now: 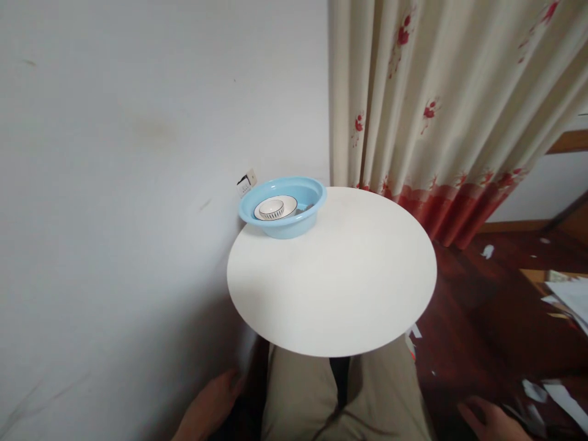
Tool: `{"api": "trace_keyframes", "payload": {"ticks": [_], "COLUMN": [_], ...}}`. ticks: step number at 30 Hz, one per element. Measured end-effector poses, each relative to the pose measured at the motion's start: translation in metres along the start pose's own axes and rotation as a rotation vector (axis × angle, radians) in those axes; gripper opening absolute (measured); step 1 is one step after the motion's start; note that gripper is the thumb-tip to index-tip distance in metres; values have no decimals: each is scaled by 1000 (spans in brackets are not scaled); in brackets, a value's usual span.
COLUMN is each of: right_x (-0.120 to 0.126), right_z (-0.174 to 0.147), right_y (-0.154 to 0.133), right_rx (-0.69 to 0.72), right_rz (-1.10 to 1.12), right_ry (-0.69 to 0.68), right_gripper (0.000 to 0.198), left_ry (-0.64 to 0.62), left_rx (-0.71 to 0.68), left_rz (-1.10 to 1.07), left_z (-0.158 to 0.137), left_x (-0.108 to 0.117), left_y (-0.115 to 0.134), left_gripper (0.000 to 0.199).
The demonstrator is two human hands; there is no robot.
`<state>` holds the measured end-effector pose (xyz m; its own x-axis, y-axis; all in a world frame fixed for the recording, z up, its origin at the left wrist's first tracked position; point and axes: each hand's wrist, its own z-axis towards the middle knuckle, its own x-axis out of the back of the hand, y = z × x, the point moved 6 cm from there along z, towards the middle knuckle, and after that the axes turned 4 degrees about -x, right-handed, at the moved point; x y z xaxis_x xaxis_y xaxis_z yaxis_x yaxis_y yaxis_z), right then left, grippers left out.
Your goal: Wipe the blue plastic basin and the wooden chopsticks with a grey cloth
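My left hand (212,401) hangs low beside the wall, left of my knees; it looks loosely open and holds nothing I can see. On the other side, my right hand (492,420) is at the bottom edge, slightly blurred, with a gap between its thumb and fingers. Neither hand touches the round white table (340,282) before me. At its far left sits a light blue basin (289,230). Inside the basin lie a white plate or wide bowl with a dark rim (291,204) and a small striped bowl (272,209) in it. Something greyish beside them is unclear.
A white wall (138,153) runs close along the left, with a socket (247,182) behind the basin. Floral curtains (427,122) hang behind the table. Paper scraps (487,251) litter the dark red floor (478,306), and papers (569,297) are piled at the right.
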<state>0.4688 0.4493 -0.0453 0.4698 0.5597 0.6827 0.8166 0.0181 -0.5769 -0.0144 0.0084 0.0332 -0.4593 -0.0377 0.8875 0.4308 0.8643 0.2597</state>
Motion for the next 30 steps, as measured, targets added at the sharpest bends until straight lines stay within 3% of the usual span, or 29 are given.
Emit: {"api": "trace_keyframes", "payload": {"ticks": [2,4,6,8,10,12,13,15,17,20,24,30], "right_x": [29,67,99,109,96,66,49,17,-7,-29,-47,-58], "right_z": [4,7,5,7,19,44,60,94,124,146,147,135], "right_y": [-26,-75,-142,-217,-286,-346,-369,-403,-424,-442,-452,-450], "right_rx": [43,133,277,482,652,824,878,903,870,844,779,744], "right_rz": [-70,-70,-46,9,54,47,27,-40,-140,-246,-351,-414], "right_ry": [66,200,365,452,453,372,329,269,247,263,290,389], "right_gripper": [27,36,44,42,35,30,29,30,34,42,43,38], "left_ry": [176,418,610,665,563,318,194,125,137,222,318,296], "left_rx": [14,12,-86,-261,-511,-767,-880,-1021,-1086,-1075,-1001,-989], "left_rz": [-74,-164,-229,-254,-245,-140,-79,-43,12,104,153,135], "left_z": [0,1,10,32,65,101,117,142,161,174,176,175], "left_x": [28,65,101,126,138,132,126,119,111,100,97,100], "left_y": [7,25,56,99,150,204,227,261,279,284,277,276], "left_gripper": [48,51,49,43,40,38,38,38,44,49,47,45]}}
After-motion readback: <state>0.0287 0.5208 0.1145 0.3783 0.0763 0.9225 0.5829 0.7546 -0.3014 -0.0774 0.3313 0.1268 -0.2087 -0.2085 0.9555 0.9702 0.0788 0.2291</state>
